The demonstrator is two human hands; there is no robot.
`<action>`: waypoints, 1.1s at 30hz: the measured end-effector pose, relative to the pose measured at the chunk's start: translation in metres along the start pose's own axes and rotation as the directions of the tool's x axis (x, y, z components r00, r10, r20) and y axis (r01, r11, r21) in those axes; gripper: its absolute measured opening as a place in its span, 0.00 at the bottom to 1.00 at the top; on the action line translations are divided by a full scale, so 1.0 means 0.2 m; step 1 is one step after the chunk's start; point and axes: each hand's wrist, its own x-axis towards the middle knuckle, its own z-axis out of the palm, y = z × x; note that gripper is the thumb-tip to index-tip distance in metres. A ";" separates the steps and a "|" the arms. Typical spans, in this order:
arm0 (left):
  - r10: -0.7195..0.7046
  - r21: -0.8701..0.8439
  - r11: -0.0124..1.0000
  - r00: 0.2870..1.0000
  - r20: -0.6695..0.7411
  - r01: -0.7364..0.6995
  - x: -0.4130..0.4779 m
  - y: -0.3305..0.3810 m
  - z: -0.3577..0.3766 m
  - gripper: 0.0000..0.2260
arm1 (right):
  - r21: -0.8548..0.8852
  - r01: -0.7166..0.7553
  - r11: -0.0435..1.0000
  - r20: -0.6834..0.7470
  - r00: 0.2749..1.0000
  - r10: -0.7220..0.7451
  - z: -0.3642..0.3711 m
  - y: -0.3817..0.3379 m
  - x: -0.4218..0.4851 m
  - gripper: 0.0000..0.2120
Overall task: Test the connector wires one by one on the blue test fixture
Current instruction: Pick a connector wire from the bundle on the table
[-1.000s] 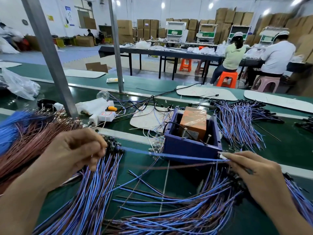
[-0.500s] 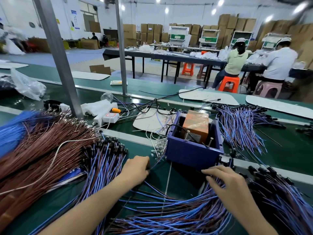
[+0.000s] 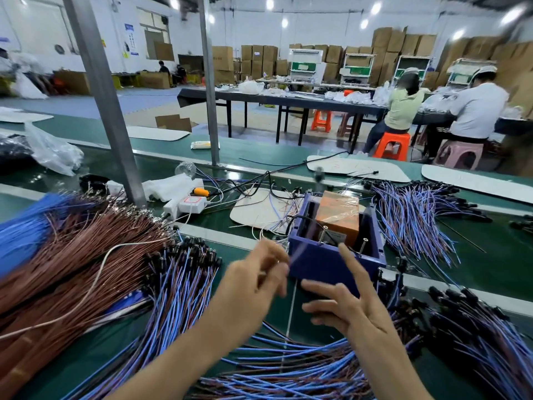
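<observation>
The blue test fixture [image 3: 314, 265] is an open box on the green bench, with an orange block [image 3: 337, 215] and upright metal pins inside. My left hand [image 3: 253, 287] is at the fixture's front left corner, blurred, its fingertips pinching what looks like a thin connector wire [image 3: 302, 229] that streaks up over the box. My right hand [image 3: 346, 304] hovers before the fixture's front wall with fingers spread and the index finger raised, holding nothing. Blue-purple connector wires with black ends lie in piles at the left [image 3: 178, 298], below my hands [image 3: 288, 370] and at the right [image 3: 490, 342].
Another wire pile [image 3: 412, 215] lies behind the fixture on the right. Brown wires [image 3: 72, 255] cover the left of the bench. A slanted steel post [image 3: 106, 111] and a white power strip [image 3: 190, 204] stand behind them. Two people sit at a far table.
Both hands have risen from the wire piles to the fixture's front. The right hand, which was down on the wires, has spread open. The left hand has come right to the box corner.
</observation>
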 end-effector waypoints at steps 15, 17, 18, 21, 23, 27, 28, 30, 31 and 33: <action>-0.204 0.156 0.976 0.876 0.437 0.150 -0.31 -0.10 -0.21 0.07 | 0.057 -0.164 0.985 -0.387 0.906 0.174 -0.32 -0.01 0.03 0.13; -0.251 0.139 0.967 0.883 0.396 0.213 -0.33 -0.10 -0.25 0.07 | 0.010 -0.229 0.973 -0.391 0.895 0.214 -0.35 0.01 0.05 0.13; -0.265 0.124 0.964 0.893 0.363 0.236 -0.33 -0.10 -0.25 0.08 | -0.013 -0.267 0.964 -0.387 0.890 0.242 -0.35 0.02 0.05 0.13; -0.286 0.064 0.958 0.918 0.274 0.279 -0.32 -0.09 -0.24 0.09 | -0.209 -0.390 0.897 -0.418 0.865 0.278 -0.34 0.02 0.08 0.11; -0.288 0.021 0.956 0.927 0.239 0.291 -0.30 -0.08 -0.22 0.07 | -0.542 -0.472 0.695 -0.497 0.847 0.188 -0.35 0.03 0.10 0.21; -0.253 -0.009 0.965 0.942 0.222 0.261 -0.24 -0.04 -0.18 0.02 | -0.721 -0.579 0.382 -0.566 0.809 0.158 -0.34 -0.03 0.13 0.34; -0.234 -0.009 0.970 0.949 0.213 0.242 -0.22 -0.04 -0.17 0.02 | -0.736 -0.584 0.343 -0.566 0.809 0.162 -0.33 -0.05 0.14 0.34; -0.197 -0.004 0.980 0.961 0.194 0.201 -0.18 -0.01 -0.14 0.04 | -0.765 -0.543 0.347 -0.542 0.833 0.108 -0.31 -0.11 0.14 0.31; -0.182 0.001 0.983 0.965 0.187 0.185 -0.15 0.01 -0.12 0.04 | -0.772 -0.486 0.408 -0.498 0.863 0.085 -0.30 -0.15 0.13 0.28; -0.148 -0.007 0.988 0.972 0.180 0.152 -0.08 0.05 -0.10 0.03 | -0.689 -0.262 0.676 -0.268 0.958 0.099 -0.25 -0.23 0.11 0.17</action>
